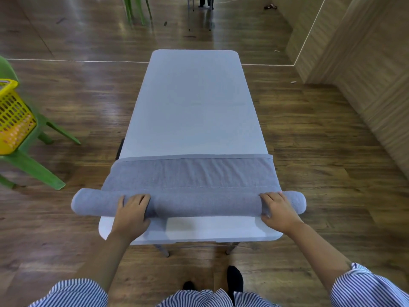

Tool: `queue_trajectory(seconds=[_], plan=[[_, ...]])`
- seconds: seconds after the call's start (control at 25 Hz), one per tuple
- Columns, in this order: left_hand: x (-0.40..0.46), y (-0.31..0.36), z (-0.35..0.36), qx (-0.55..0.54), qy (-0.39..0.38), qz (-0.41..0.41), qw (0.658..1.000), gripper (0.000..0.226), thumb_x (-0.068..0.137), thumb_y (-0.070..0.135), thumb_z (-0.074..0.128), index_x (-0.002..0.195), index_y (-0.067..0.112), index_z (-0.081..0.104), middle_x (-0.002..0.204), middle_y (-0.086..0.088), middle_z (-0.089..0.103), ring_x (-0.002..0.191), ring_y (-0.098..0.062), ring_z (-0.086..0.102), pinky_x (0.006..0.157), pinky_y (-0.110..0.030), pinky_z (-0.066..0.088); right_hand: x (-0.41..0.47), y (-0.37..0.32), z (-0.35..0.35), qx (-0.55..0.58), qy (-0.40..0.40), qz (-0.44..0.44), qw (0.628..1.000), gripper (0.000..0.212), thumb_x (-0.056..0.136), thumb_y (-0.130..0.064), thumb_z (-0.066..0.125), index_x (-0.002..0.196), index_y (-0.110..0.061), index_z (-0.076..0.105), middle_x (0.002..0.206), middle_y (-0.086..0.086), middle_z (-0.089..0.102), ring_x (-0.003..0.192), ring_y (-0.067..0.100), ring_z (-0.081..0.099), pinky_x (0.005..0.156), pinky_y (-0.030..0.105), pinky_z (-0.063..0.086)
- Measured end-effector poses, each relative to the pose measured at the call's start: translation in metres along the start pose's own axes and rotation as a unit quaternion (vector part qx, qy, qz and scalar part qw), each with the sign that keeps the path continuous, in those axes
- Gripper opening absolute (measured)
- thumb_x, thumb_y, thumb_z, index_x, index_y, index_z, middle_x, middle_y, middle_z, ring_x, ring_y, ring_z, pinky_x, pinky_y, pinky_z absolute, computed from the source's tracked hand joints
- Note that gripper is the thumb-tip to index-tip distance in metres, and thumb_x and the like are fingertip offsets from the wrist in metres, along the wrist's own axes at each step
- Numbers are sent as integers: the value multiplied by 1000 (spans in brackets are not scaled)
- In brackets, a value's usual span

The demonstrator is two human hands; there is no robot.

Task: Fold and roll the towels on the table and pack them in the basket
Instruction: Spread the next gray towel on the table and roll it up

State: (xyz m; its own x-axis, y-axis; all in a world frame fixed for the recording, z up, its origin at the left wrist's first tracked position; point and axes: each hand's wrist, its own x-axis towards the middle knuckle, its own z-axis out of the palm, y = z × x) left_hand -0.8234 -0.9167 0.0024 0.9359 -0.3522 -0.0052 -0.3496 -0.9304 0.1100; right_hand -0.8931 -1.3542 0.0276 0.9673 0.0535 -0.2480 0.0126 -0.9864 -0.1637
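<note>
Lying across the near end of the white worktop (194, 96), a grey towel (190, 173) is partly rolled, the roll nearest the person and both ends overhanging the sides. The left hand (132, 212) and right hand (277, 209) each have their grip curled over the roll. A yellow basket (13, 116) sits on a green chair (33, 167), far left.

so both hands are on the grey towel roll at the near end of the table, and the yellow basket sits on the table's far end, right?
Not quite. The head view shows the yellow basket on a green chair left of the table, not on its far end. Both the left hand and right hand are on the grey towel roll.
</note>
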Motion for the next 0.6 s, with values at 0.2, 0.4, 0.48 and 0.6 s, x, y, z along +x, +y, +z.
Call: queue_trajectory(seconds=[0.2, 0.4, 0.48, 0.6], plan=[[1, -8, -12, -20, -7, 31, 999, 39, 58, 37, 42, 83, 18, 66, 74, 6, 67, 69, -22, 65, 74, -41, 43, 8, 8, -14, 54, -56, 20, 997, 39, 72, -33, 48, 104, -16, 63, 98, 0, 65, 94, 19, 58, 88, 29, 42], [9, -4, -19, -25, 16, 20, 999, 52, 60, 22, 63, 111, 16, 62, 108, -1, 66, 97, -22, 63, 87, -47, 45, 13, 3, -11, 41, 49, -39, 997, 45, 79, -13, 57, 124, -13, 55, 121, 2, 57, 112, 24, 52, 102, 36, 37], [7, -3, -15, -20, 6, 45, 999, 53, 62, 27, 63, 114, 17, 63, 111, 1, 66, 102, -22, 62, 89, -43, 45, 13, -3, -11, 39, 38, -45, 998, 46, 82, -16, 56, 128, -13, 52, 129, 2, 54, 120, 21, 48, 109, 36, 31], [6, -3, -7, -16, -30, 28, 999, 65, 57, 34, 72, 119, 17, 62, 115, -1, 65, 106, -24, 61, 98, -51, 43, 10, -10, -7, 9, -46, -20, 999, 64, 82, -33, 58, 139, -15, 37, 140, -2, 41, 131, 17, 35, 117, 40, 10]])
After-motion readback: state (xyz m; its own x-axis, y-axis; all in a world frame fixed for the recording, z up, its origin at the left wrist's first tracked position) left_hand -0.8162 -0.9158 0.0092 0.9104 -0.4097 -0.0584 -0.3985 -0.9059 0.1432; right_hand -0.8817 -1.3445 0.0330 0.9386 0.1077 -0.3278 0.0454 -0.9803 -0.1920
